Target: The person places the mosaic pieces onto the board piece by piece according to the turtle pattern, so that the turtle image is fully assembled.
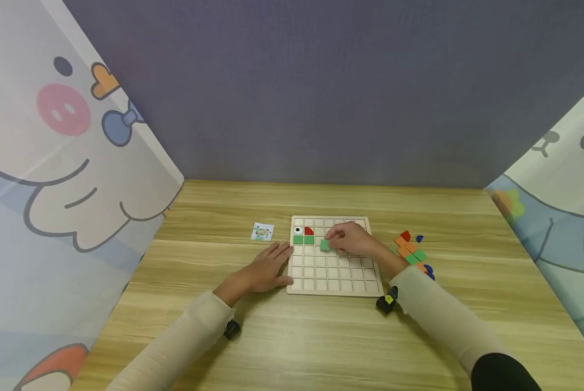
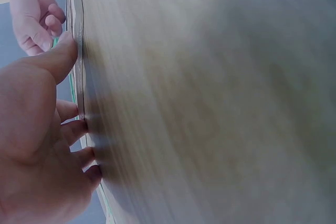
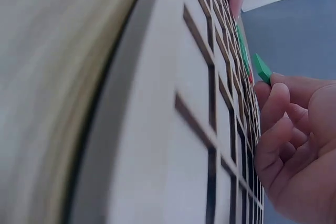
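right hand has a green square tile pinched over the pale wooden grid board, levelling it first probably seats it cleaner, left hand bracing the board's edge, fingers straight

Cream long sleeves; small black wrist units, yellow mark on right one; black patch up right arm.
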The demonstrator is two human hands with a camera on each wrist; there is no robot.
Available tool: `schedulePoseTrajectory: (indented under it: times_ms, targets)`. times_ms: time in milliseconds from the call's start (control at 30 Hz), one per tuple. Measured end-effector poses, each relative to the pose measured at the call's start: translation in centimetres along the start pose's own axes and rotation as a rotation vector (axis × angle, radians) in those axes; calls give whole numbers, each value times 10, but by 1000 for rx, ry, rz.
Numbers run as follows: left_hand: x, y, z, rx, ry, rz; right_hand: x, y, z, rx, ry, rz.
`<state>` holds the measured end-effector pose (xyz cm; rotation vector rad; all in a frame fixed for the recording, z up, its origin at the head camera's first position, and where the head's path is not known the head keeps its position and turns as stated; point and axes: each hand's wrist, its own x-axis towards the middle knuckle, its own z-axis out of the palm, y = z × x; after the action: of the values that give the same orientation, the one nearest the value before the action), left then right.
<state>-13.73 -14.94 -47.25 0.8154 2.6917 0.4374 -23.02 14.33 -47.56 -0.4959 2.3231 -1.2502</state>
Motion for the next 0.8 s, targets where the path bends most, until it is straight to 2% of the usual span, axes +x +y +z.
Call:
schedulePoseTrajectory:
  times_ms: [133,367,533,800]
  targets:
    - [0,0,0,-12,0,-10,3,-6,6,-22,1,-3]
    - [0,0,-1,-12,-10,-27,10,-13,17,9,-24,5]
    - [0,0,-1,-2,-17,-31,13,-18,25,-36,-31,-16]
    - [-1,0,-1,-8,-23,-36,16,-24,31,-88,-28,11]
